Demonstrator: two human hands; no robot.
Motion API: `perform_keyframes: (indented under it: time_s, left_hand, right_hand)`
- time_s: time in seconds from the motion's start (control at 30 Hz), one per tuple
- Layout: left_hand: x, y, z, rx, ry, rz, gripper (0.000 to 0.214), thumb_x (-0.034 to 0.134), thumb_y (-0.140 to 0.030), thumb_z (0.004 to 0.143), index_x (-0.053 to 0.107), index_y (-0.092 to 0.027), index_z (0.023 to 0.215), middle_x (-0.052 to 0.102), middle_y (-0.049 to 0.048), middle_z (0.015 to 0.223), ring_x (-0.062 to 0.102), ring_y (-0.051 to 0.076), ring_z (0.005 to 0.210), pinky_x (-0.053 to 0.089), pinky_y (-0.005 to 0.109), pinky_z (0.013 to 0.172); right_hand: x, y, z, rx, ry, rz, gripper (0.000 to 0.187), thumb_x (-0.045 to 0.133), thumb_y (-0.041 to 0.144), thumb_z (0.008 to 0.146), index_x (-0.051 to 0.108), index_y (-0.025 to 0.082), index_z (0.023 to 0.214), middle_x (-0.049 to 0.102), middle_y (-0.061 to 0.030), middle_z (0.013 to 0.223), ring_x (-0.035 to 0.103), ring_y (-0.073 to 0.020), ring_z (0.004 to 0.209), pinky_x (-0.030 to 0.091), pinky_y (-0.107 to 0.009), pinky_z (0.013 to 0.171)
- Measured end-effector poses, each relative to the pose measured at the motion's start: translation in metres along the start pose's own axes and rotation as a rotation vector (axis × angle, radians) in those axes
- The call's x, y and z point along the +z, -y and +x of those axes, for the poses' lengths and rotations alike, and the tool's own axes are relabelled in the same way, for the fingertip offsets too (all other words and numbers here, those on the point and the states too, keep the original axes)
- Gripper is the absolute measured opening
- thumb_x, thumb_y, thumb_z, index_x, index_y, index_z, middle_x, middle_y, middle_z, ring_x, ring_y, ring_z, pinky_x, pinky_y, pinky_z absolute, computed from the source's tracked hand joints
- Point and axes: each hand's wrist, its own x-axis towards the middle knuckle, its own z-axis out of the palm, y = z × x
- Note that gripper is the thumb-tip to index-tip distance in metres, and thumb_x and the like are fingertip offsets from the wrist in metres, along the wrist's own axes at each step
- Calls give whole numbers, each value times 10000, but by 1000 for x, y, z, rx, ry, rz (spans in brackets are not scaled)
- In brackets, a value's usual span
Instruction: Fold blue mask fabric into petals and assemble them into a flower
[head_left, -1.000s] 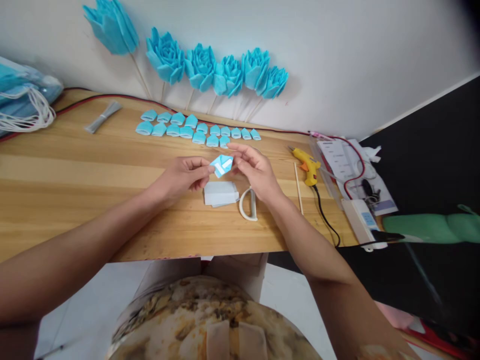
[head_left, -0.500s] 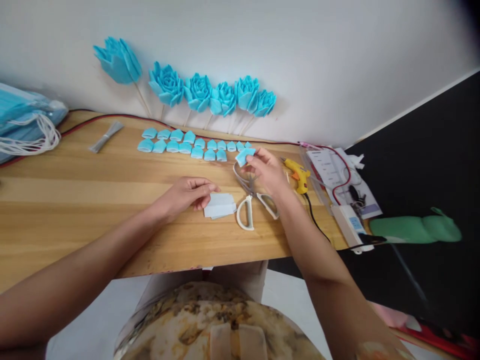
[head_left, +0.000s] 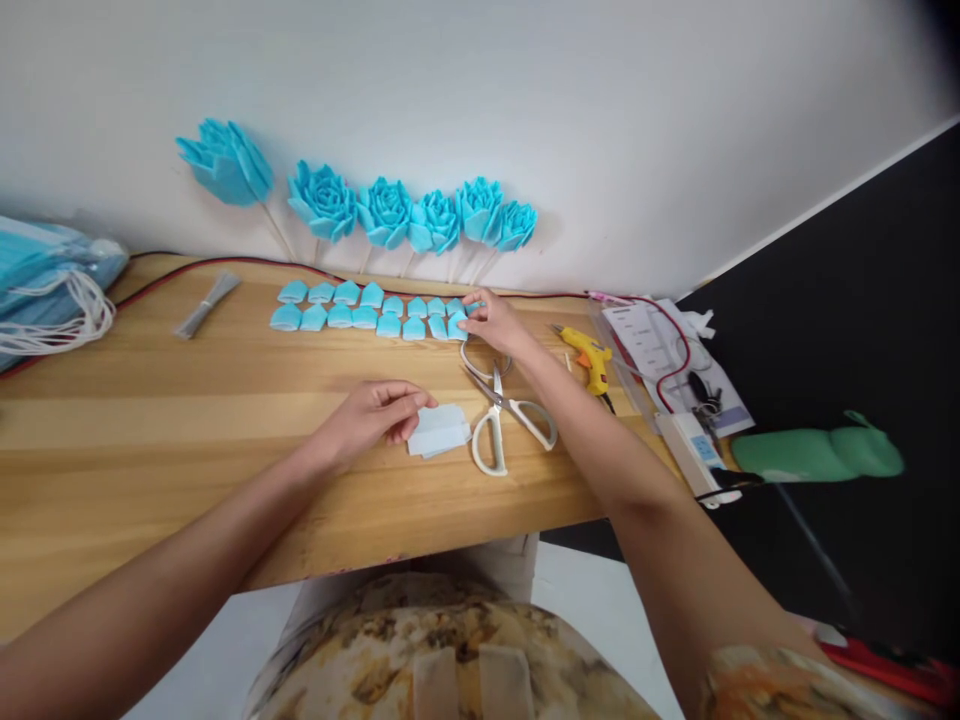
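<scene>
My right hand [head_left: 491,322] reaches to the right end of two rows of small folded blue petals [head_left: 365,317]. Its fingers are closed on a blue fabric petal [head_left: 457,326], which is at the end of the front row. Lower on the table, my left hand [head_left: 382,412] has its fingers curled in, with the thumb against them and nothing visible between. Just beside those fingertips lies a small stack of pale cut fabric pieces [head_left: 441,432]. White-handled scissors [head_left: 491,440] lie with blades apart to the right of the stack, partly below my right forearm.
Several blue fabric flowers [head_left: 386,212] on sticks lean against the wall. A yellow glue gun [head_left: 592,362], papers [head_left: 645,340], a white power strip [head_left: 694,450] and a green bottle [head_left: 817,455] are on the right. Wire ties [head_left: 208,304] and bagged blue masks [head_left: 52,290] are on the left.
My right hand has carried the blue petal away from me and slightly left, down to the end of the front row. My left hand stays beside the fabric stack. The view has tilted a little.
</scene>
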Motion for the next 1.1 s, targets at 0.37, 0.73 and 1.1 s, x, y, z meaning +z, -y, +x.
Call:
perform_keyframes:
  time_s: [0.37,0.73,1.1]
  left_hand:
    - [1,0,0,4,-21,21,390,654,-545,786,668,-158,833,530,-35,530,423,94,488,311,231,505]
    - [0,0,-2,18,-84,83,360,653,-520,788,679,-167,856,540,-28,560,441,100,499,337,232,506]
    - [-8,1,1,98,-178,207,329,671,-497,788,683,-173,847,574,-15,589,456,105,510,362,234,515]
  right_hand:
    - [-8,15,-5,-38,23,-257,266,679,282,820,648,174,1060,734,-40,912,646,-169,806,460,-287,760]
    - [-27,-6,-64,-112,-78,-408,273,555,153,890,709,151,1117,733,-119,1124,649,-235,1021,467,-362,938]
    - [-40,-13,-125,-73,-221,-389,337,464,151,930,708,136,1161,719,-130,1122,626,-245,1065,467,-373,970]
